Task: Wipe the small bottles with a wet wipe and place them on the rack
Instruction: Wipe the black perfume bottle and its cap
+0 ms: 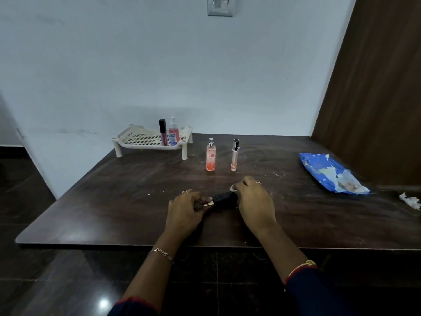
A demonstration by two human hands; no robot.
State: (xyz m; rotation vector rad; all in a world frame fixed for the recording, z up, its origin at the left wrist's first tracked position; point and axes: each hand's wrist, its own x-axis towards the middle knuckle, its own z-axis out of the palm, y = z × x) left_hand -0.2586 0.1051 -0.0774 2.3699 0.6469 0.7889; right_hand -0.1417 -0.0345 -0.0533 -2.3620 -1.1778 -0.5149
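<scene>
Two small bottles (173, 133) stood in the cream perforated plastic rack (127, 142) at the dark wooden table's (114, 190) far edge; two more bottles (210, 156) waited mid-table. Near the front edge, the left hand (185, 208) pinched a black gold-collared bottle (224, 199); the right hand (254, 201) clamped a white wipe (234, 187) round it

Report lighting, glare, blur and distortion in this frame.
Head view: dim, bluish light; wide-angle distortion bows the table edge and tilts the wooden panel; a glare spot on the floor; the black bottle between left hand and right hand is dark, soft.
</scene>
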